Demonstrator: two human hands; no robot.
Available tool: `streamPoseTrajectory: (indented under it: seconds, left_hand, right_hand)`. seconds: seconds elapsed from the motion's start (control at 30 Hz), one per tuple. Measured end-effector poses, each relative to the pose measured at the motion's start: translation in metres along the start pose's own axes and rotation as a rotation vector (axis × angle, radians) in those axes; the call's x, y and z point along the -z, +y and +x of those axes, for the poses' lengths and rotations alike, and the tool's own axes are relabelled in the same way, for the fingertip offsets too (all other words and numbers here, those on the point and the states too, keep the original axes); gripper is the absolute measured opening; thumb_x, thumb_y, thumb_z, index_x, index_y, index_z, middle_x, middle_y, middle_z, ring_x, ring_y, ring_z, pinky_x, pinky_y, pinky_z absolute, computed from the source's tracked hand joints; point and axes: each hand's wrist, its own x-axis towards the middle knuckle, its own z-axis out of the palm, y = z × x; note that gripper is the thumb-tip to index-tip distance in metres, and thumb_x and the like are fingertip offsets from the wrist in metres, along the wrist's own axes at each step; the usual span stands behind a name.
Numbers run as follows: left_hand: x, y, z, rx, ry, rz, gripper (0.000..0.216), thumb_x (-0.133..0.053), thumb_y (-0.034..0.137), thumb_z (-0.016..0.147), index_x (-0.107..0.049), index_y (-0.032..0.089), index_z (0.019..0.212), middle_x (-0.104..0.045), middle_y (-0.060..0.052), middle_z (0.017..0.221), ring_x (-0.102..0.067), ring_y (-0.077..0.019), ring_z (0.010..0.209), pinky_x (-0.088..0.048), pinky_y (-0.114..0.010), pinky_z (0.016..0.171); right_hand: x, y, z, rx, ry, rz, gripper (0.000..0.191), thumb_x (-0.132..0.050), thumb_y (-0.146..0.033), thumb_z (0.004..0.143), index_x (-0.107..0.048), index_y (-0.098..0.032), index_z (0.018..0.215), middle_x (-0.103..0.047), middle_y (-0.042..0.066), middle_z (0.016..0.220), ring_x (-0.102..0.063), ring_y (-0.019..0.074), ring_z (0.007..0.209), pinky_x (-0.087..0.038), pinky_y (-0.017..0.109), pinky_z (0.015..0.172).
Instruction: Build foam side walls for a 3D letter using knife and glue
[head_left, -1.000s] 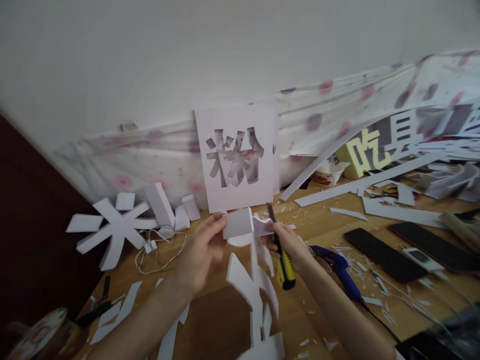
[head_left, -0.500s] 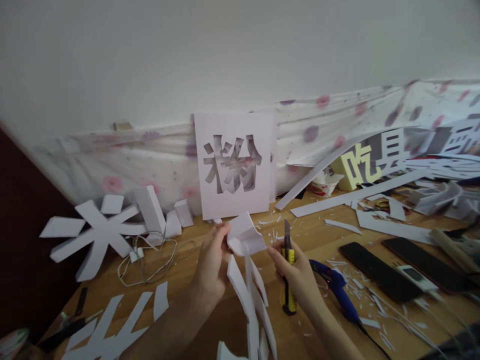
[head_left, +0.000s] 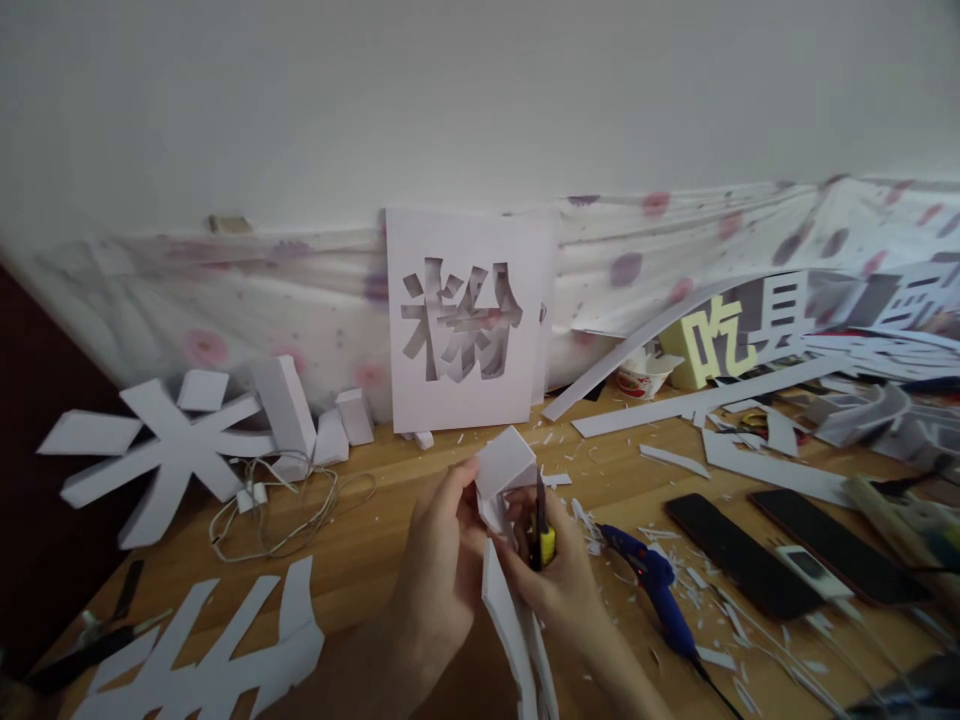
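Note:
My left hand (head_left: 439,560) is closed around the left side of a white foam-board letter piece (head_left: 507,462), a box-like end with long strips hanging below it. On the other side, my right hand (head_left: 566,585) grips a yellow and black utility knife (head_left: 545,540), blade pointing up. Its fingers also touch the white piece, and part of the knife is hidden by the hand. Below my hands, the long white strips (head_left: 510,625) run down toward the bottom edge of the view.
Behind my hands leans a white board (head_left: 461,405) with a cut-out character. White foam characters (head_left: 176,450) and a coiled cable (head_left: 315,515) lie at left. To the right are a blue glue gun (head_left: 660,585), two phones (head_left: 739,550), scraps and long strips (head_left: 697,400).
My right hand has moved left with the knife, and its fingers now meet the white piece. The piece has been turned so its end looks box-like. The view has shifted slightly.

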Motion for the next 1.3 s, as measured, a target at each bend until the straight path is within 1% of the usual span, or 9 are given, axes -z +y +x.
streamPoseTrajectory:
  seconds: [0.13,0.27,0.43,0.53,0.67,0.8,0.93,1.03,1.3]
  left_hand:
    - [0.0,-0.002,-0.003,0.007,-0.032,-0.017,0.015,-0.067,0.03,0.075,-0.063,0.017,0.083,-0.069,-0.003,0.077,-0.068,-0.0204,0.082,-0.053,-0.03,0.077]
    - [0.004,-0.006,-0.004,-0.134,-0.13,0.069,0.019,-0.075,0.026,0.069,-0.061,0.018,0.078,-0.066,0.001,0.077,-0.063,-0.0134,0.076,-0.049,-0.023,0.073]
    - [0.007,-0.009,0.002,-0.323,-0.134,0.264,0.016,-0.075,0.029,0.072,-0.066,0.018,0.081,-0.067,0.001,0.076,-0.06,-0.0119,0.073,-0.048,-0.022,0.071]
    - [0.008,-0.011,0.007,-0.408,-0.139,0.346,0.017,-0.075,0.029,0.076,-0.072,0.02,0.09,-0.072,-0.001,0.088,-0.065,-0.0137,0.082,-0.05,-0.022,0.077]
    - [0.01,-0.009,0.007,-0.502,-0.159,0.552,0.013,-0.073,0.03,0.081,-0.077,0.021,0.089,-0.076,-0.005,0.097,-0.068,-0.0187,0.095,-0.051,-0.024,0.084]
    - [0.011,-0.006,0.004,-0.6,-0.118,0.654,0.012,-0.073,0.028,0.081,-0.078,0.022,0.09,-0.076,-0.006,0.101,-0.069,-0.0202,0.096,-0.052,-0.023,0.084]
    - [0.017,-0.001,0.003,-0.606,-0.2,0.698,0.017,-0.078,0.026,0.077,-0.078,0.025,0.093,-0.076,-0.005,0.104,-0.069,-0.0203,0.097,-0.053,-0.023,0.083]
    - [0.019,0.004,0.003,-0.598,-0.264,0.718,0.029,-0.085,0.023,0.067,-0.078,0.025,0.096,-0.076,-0.006,0.103,-0.069,-0.0209,0.096,-0.054,-0.024,0.086]
    - [0.021,0.008,0.01,-0.553,-0.333,0.75,0.039,-0.087,0.023,0.064,-0.077,0.022,0.102,-0.074,-0.009,0.109,-0.069,-0.0251,0.1,-0.053,-0.031,0.09]
  right_hand:
    - [0.002,0.003,-0.001,0.071,0.085,-0.032,0.028,-0.062,-0.014,0.076,-0.058,-0.025,0.102,-0.059,0.0,0.087,-0.056,0.017,0.074,-0.044,0.027,0.067]
    - [0.002,0.004,-0.003,0.052,0.125,-0.014,0.02,-0.059,-0.012,0.074,-0.055,-0.025,0.089,-0.055,-0.003,0.077,-0.05,0.0151,0.064,-0.041,0.026,0.059]
    - [0.006,0.008,-0.005,0.07,0.123,-0.053,0.017,-0.059,-0.011,0.074,-0.053,-0.024,0.083,-0.054,-0.002,0.076,-0.049,0.015,0.063,-0.041,0.026,0.058]
    - [0.008,0.008,-0.004,0.062,0.14,-0.049,0.018,-0.059,-0.013,0.075,-0.056,-0.025,0.088,-0.055,-0.002,0.075,-0.05,0.0158,0.062,-0.041,0.026,0.057]
    - [0.009,0.003,-0.002,0.099,0.122,-0.068,0.027,-0.057,-0.011,0.074,-0.061,-0.026,0.097,-0.062,0.002,0.085,-0.055,0.0183,0.069,-0.044,0.028,0.059]
    - [0.007,0.002,0.001,0.129,0.114,-0.053,0.036,-0.056,-0.009,0.074,-0.062,-0.027,0.106,-0.062,0.002,0.088,-0.057,0.0181,0.07,-0.046,0.027,0.06]
    - [0.006,0.003,0.002,0.139,0.106,-0.026,0.045,-0.056,-0.007,0.074,-0.06,-0.029,0.113,-0.064,0.002,0.096,-0.061,0.0193,0.081,-0.049,0.028,0.069]
    - [0.006,0.004,0.001,0.126,0.1,-0.002,0.045,-0.056,-0.008,0.073,-0.06,-0.03,0.113,-0.063,0.0,0.092,-0.06,0.0181,0.076,-0.048,0.027,0.066]
    - [0.004,0.008,-0.004,-0.005,0.167,0.013,0.017,-0.061,-0.019,0.075,-0.059,-0.025,0.09,-0.06,-0.001,0.078,-0.056,0.016,0.065,-0.045,0.026,0.059]
